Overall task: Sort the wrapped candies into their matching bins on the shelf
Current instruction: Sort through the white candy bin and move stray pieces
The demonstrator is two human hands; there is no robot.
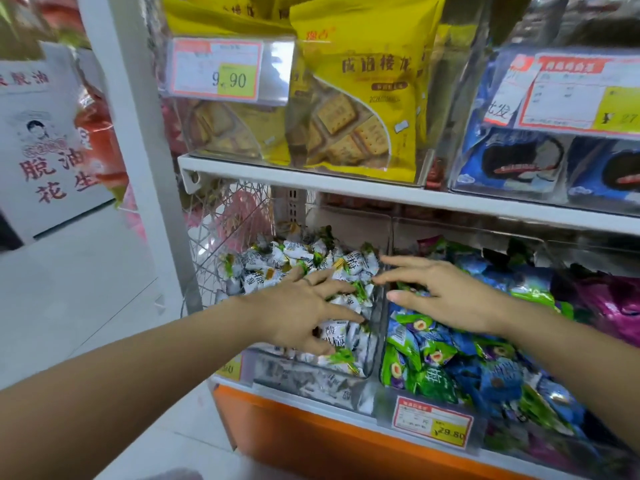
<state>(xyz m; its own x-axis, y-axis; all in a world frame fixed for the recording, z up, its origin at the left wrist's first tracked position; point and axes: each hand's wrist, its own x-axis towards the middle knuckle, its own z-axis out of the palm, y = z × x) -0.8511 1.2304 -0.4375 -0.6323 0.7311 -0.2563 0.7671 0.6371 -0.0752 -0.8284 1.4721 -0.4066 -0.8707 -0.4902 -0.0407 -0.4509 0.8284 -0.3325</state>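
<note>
- Head view: we record a flat white shelf board [311, 180] running just above the bins, which leaves only a low gap for reaching in.
- A white upright post [138, 133] bounds the shelving on the left, with a wire mesh basket [214, 237] just beside the left bin and bare pale floor [86, 289] further left.
- The clear plastic left bin [301, 375] is heaped to its rim with white wrapped candies [294, 258] bearing black lettering and green twisted ends.
- A clear divider wall [380, 317] separates it from the clear plastic right bin [467, 233], which holds green and blue wrapped candies [450, 362]; purple foil packets [609, 299] lie further right.
- The left hand [304, 306] is open, with its fingers spread and resting on the white candies near the bin's front.
- The right hand [446, 296] has its fingers extended straight, reaching across the divider, with its palm over the green and blue heap; we see nothing gripped.
- The hands are near each other but apart.
- An orange base panel [311, 441] runs below, and a red and yellow price label [433, 422] fronts the right bin.
</note>
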